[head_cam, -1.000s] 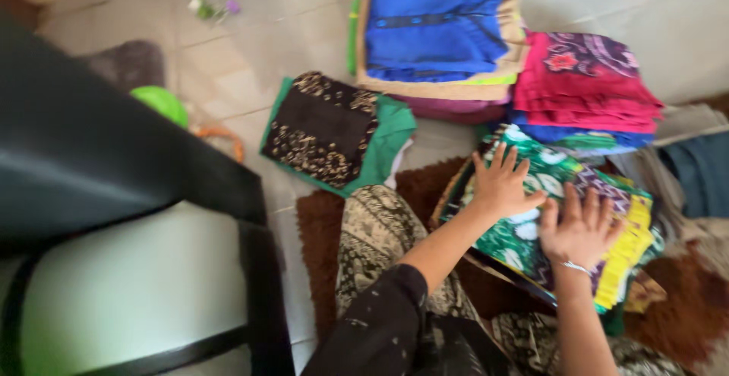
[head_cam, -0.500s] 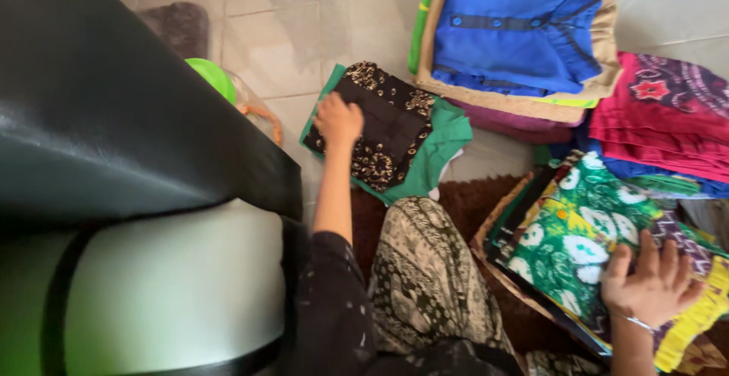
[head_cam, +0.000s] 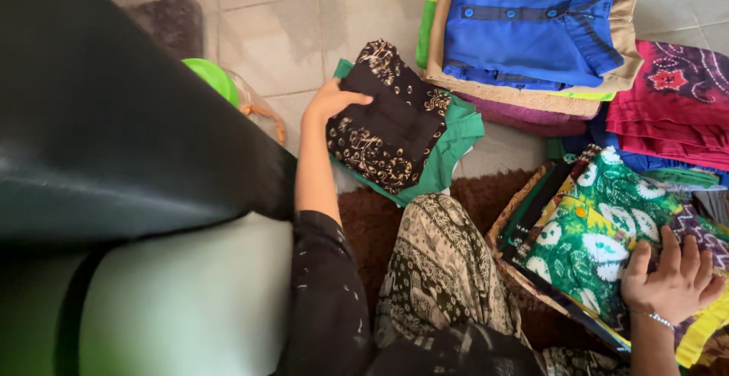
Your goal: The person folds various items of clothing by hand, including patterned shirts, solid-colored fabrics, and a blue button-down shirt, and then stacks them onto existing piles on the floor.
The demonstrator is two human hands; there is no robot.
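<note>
Here the left hand (head_cam: 330,101) grips the edge of a black patterned cloth (head_cam: 387,127), thumb on top, and lifts this side a little. The cloth lies on a green cloth (head_cam: 449,137) on the tiled floor (head_cam: 273,38). The right hand (head_cam: 672,281) lies flat, fingers apart, on a green flowered cloth (head_cam: 588,228) topping a near pile. A blue shirt (head_cam: 531,23) tops another pile behind.
</note>
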